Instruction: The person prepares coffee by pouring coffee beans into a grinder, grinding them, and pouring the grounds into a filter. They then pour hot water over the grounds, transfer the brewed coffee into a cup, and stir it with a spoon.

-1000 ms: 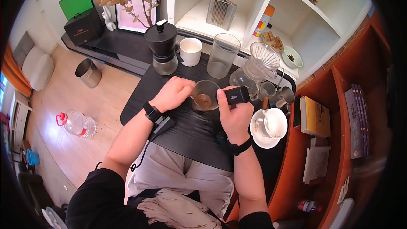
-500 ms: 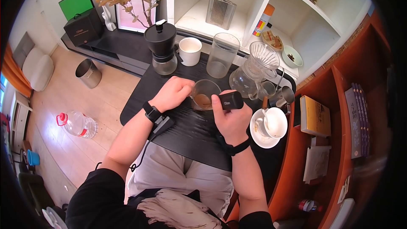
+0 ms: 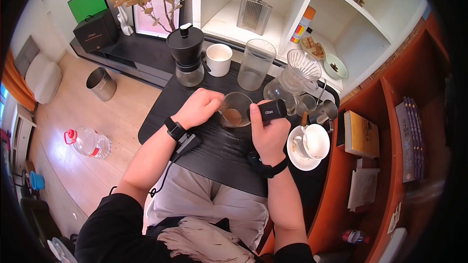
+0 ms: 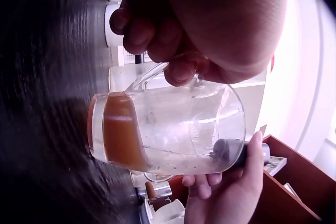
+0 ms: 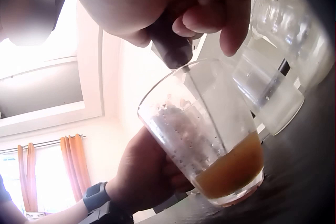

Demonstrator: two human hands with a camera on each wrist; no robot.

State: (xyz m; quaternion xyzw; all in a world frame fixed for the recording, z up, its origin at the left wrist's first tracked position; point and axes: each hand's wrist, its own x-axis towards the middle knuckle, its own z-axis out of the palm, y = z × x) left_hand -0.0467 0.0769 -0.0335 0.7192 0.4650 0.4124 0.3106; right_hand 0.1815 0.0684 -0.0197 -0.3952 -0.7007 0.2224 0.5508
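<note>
My left hand (image 3: 199,108) grips the handle of a clear glass mug (image 4: 173,124), whose base is at the black table (image 3: 214,146). Brown liquid (image 5: 231,169) fills the bottom of the mug. In my right hand (image 3: 271,134) is a black handheld milk frother (image 3: 273,110), held above the rim with the thumb along its body. Its thin metal shaft (image 5: 206,103) slants down through the mug into the liquid, as the right wrist view shows. The shaft's lower end is hidden in the brown liquid.
Behind the mug stand a manual coffee grinder (image 3: 185,53), a white cup (image 3: 219,60), a tall glass cylinder (image 3: 255,65) and a glass dripper on a server (image 3: 282,92). To the right are a metal pitcher (image 3: 327,110) and a white cup on a saucer (image 3: 306,166). Shelves border the table.
My right hand and the frother dipped slightly left and down half a second ago, then came back to the right. The left hand and mug have stayed nearly still.
</note>
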